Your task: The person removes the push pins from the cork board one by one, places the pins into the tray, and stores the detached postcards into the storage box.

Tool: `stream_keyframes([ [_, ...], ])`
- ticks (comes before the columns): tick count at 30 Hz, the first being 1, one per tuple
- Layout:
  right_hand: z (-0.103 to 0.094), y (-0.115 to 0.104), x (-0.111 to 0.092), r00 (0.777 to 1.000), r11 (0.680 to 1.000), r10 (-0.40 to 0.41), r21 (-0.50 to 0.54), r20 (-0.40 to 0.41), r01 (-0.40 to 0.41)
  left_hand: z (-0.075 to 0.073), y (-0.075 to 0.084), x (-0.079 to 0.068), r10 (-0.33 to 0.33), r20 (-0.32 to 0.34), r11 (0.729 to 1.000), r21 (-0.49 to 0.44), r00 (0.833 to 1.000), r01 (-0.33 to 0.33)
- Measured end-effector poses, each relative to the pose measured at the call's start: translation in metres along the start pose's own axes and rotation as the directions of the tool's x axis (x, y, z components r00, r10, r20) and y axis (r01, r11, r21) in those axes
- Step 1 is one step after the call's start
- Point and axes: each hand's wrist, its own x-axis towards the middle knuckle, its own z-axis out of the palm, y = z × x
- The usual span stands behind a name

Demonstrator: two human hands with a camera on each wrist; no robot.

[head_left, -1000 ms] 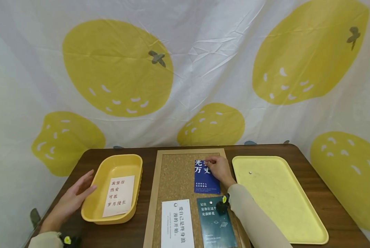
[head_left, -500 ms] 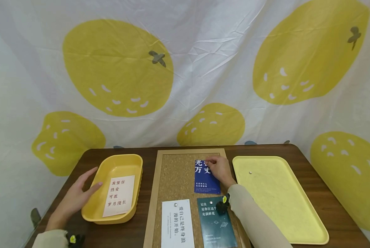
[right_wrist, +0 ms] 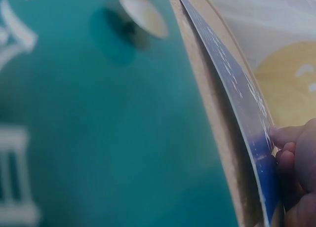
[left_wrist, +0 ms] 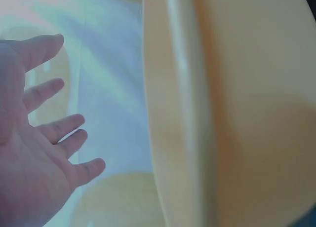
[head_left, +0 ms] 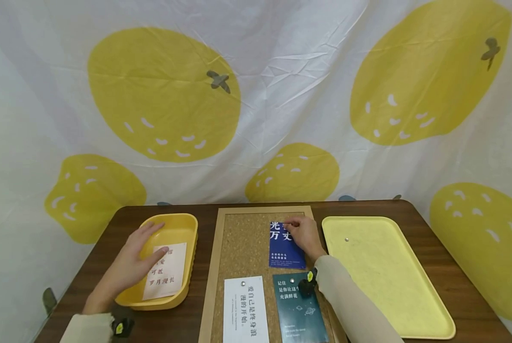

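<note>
My left hand [head_left: 133, 259] reaches over a yellow basin [head_left: 191, 233], fingers extended and spread. Below it in the basin lies a pale card [head_left: 170, 278] with red writing, its upper left partly covered by the hand. In the left wrist view the palm [left_wrist: 34, 172] shows with nothing in it. My right hand [head_left: 305, 234] has its fingertips together at the top of a dark blue card [head_left: 283, 255] on the corkboard [head_left: 243, 247]. It seems to pinch a thumbtack there, mostly hidden by the fingers. In the right wrist view, the blue card stands slightly off the cork.
Lower on the corkboard, a white card [head_left: 245, 309] and a green card [head_left: 301, 314] each carry a silver thumbtack at the top. A pale yellow tray [head_left: 389, 276] with one small thumbtack [head_left: 346, 239] lies to the right. A lemon-print cloth [head_left: 273, 105] hangs behind the table.
My left hand has moved right and forward, from the basin's left rim to above the card inside. The right hand stays at the top of the blue card.
</note>
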Motion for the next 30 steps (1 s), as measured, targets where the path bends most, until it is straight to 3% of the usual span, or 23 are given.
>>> stream_keyframes([
  [6, 0.002, -0.002, -0.001, 1.0, 1.0, 0.005, 0.011, -0.014, -0.004, 0.006, 0.017, 0.004, 0.031, 0.037, 0.999, 0.018, 0.999, -0.031],
  [11, 0.002, -0.003, -0.002, 1.0, 1.0, 0.009, 0.0, -0.02, -0.009, 0.014, 0.023, 0.009, 0.096, 0.029, 0.994, 0.041, 0.995, -0.097],
  [18, 0.001, -0.003, -0.001, 0.999, 1.0, -0.005, -0.01, -0.032, 0.005, 0.026, 0.034, 0.016, 0.136, 0.059, 0.99, 0.032, 0.989, -0.138],
  [27, 0.001, -0.004, -0.004, 0.999, 1.0, -0.005, 0.003, -0.041, 0.005, 0.047, 0.068, 0.023, 0.177, 0.151, 0.983, 0.009, 0.972, -0.181],
  [30, 0.001, -0.003, -0.003, 0.998, 1.0, -0.021, -0.006, -0.052, 0.021, 0.054, 0.078, 0.027, 0.213, 0.182, 0.976, 0.004, 0.96, -0.218],
])
